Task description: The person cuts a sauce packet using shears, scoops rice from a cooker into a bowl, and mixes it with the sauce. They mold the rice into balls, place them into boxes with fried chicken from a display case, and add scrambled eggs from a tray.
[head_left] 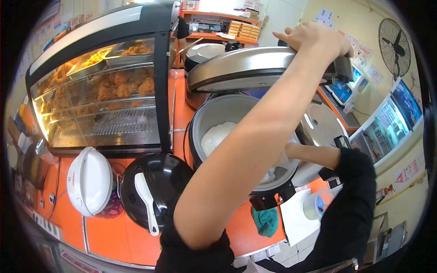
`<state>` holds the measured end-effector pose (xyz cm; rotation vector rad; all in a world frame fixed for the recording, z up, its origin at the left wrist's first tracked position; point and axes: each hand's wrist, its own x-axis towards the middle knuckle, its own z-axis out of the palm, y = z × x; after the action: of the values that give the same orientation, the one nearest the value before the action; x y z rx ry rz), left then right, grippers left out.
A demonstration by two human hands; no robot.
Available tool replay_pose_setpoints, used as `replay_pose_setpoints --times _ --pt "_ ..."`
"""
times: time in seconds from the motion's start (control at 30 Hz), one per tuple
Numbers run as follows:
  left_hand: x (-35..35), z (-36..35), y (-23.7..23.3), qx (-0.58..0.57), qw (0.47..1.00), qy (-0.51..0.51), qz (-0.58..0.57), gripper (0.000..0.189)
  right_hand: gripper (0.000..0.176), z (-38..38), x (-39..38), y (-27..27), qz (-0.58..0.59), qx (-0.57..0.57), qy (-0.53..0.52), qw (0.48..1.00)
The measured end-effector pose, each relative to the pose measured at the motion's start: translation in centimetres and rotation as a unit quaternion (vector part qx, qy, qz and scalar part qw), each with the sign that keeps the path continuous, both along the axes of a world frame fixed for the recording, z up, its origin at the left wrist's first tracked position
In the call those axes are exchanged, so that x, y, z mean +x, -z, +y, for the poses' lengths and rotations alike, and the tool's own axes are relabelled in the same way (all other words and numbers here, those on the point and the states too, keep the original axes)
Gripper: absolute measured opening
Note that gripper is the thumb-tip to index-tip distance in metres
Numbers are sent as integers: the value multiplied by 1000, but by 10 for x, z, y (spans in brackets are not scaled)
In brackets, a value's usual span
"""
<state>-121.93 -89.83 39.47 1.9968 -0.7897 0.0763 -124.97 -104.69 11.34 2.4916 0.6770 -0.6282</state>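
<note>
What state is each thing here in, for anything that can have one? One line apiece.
Front rice cooker: open
Cooker lid: raised, left hand on it
Rice: in the cooker, partly hidden
Silver cooker: lid down
Display case: lit, holding fried food
White lid: closed
White paddle: lying on a black rounded top
Green cloth: crumpled
Wall fan: running or not, unclear

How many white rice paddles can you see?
1: the white paddle lying on the shiny, round black thing left of the open cooker. Another might be hidden inside the cooker.
</note>
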Motion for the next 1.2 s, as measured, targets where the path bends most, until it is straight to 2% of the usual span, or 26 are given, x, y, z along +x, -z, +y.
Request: replay_pose_setpoints --times 0.07,0.13,0.2,0.23,0.3,0.4,0.5,0.57,0.63,0.73,0.83,0.93,1.0,1.03,1.07,1.1,1.17,1.2 --pt "3 0 -3 -9 1000 -19 2 78 31 5 -30 -30 -20 39 31 999" --pt "7 -1 -7 -19 999 -33 6 79 33 28 -57 -66 -43 75 112 990" --pt "6 -7 -9 -27 999 -39 10 79 33 86 -65 -114 20 45 217 975" --pt "8 -5 -10 -10 1000 -20 8 84 33 87 -63 -106 -1 67 183 981" --pt "9 -8 -11 -15 1000 -13 16 80 33 84 -59 -76 -44 116 113 986" --pt "15 -12 -9 -25 999 7 25 75 33 68 -71 -67 -66 186 147 969" --pt "21 -13 -9 -32 999 24 32 70 34 79 -62 -80 -40 195 182 963" --pt "24 -15 -7 -42 997 37 48 67 38 68 -52 -52 12 254 203 946" --pt "27 -17 -7 -53 996 48 55 63 41 60 -50 -47 25 267 206 941" --pt "30 -20 -7 -62 994 66 64 58 45 50 -50 -55 19 254 186 949" --pt "38 -18 -5 -81 989 90 87 54 49 47 -35 -34 43 259 135 955" --pt "36 -10 -10 -89 987 103 83 50 42 19 -38 -20 16 336 71 939" --pt "32 -6 -14 -90 987 111 72 49 41 -7 -40 -28 28 344 87 934" --pt "28 -4 -16 -89 990 86 74 47 41 -20 -45 -34 63 369 162 913" --pt "26 -5 -19 -85 988 105 71 46 41 -33 -50 -41 89 393 237 884" --pt "28 -6 -21 -83 987 120 70 45 41 -40 -62 -56 141 427 371 813" --pt "32 -8 -8 -87 980 150 98 40 40 -80 -90 -66 124 395 309 856" --pt "30 -24 3 -65 993 85 54 45 38 -88 -100 -70 122 382 284 871"
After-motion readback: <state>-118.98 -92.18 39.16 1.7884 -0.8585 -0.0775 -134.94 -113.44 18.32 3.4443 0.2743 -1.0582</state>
